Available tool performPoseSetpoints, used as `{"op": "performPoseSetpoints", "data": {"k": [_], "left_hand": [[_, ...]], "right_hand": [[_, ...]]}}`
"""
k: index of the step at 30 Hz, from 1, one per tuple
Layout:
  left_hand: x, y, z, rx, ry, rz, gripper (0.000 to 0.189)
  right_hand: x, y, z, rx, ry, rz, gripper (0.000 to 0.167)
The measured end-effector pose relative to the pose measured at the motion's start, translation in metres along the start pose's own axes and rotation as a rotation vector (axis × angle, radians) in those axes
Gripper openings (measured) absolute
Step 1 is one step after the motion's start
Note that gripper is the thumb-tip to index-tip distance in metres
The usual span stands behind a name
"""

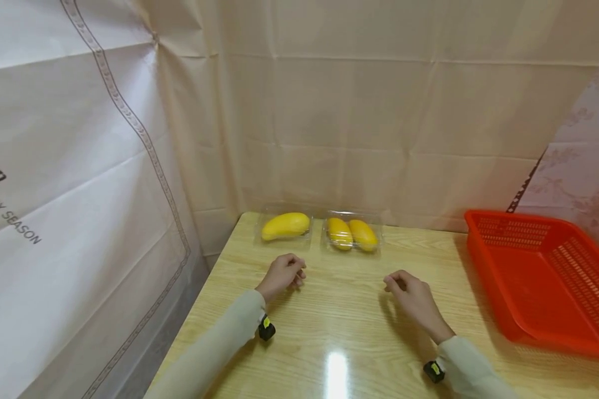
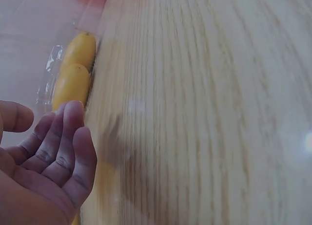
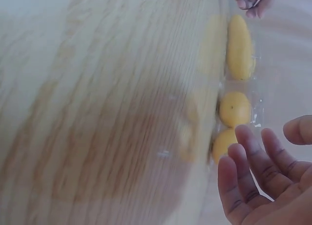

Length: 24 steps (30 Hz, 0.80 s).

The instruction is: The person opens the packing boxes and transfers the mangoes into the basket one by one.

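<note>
My left hand (image 1: 282, 272) hovers over the table with loosely curled fingers and holds nothing. Just beyond it, at the table's back edge, a long yellow mango (image 1: 285, 226) lies in a clear plastic box (image 1: 306, 236). To the right of that, a second clear box (image 1: 332, 214) holds two smaller yellow mangoes (image 1: 363, 235), side by side. My right hand (image 1: 413, 296) is raised over the table, front right of the second box, its fingers relaxed and bent with nothing between them. Both wrist views show the fingers apart from the fruit.
A red plastic basket (image 1: 519, 310) with slotted sides stands at the table's right. Beige sheeting (image 1: 339, 111) hangs behind the wood-grain table (image 1: 299, 343), and a white printed sheet (image 1: 70, 166) hangs at left. Light glares off the tabletop near the front.
</note>
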<state>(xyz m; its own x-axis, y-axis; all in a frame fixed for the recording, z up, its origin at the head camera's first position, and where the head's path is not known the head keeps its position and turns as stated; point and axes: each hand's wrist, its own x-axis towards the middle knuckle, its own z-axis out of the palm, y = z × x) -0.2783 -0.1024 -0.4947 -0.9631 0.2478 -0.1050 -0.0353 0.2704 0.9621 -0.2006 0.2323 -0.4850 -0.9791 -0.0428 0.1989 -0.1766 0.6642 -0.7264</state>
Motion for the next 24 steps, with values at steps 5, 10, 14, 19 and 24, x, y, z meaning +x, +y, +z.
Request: {"op": "performPoseSetpoints", "data": {"k": [5, 10, 14, 19, 24], "left_hand": [[0.007, -0.003, 0.004, -0.007, -0.009, -0.02, 0.032], [0.014, -0.007, 0.006, -0.005, -0.008, -0.03, 0.032], [0.019, -0.007, 0.006, 0.01, 0.016, -0.018, 0.034], [0.024, -0.003, 0.009, 0.034, 0.036, -0.013, 0.036], [0.028, 0.001, 0.011, 0.031, 0.028, -0.008, 0.037]], "right_hand": [[0.007, 0.001, 0.003, 0.039, -0.014, 0.056, 0.035], [0.017, 0.0, 0.005, 0.136, -0.039, 0.129, 0.042], [0.026, 0.001, 0.006, 0.25, -0.057, 0.217, 0.049], [0.033, 0.005, 0.007, 0.377, -0.055, 0.3, 0.046], [0.037, 0.008, 0.01, 0.447, -0.037, 0.337, 0.041]]}}
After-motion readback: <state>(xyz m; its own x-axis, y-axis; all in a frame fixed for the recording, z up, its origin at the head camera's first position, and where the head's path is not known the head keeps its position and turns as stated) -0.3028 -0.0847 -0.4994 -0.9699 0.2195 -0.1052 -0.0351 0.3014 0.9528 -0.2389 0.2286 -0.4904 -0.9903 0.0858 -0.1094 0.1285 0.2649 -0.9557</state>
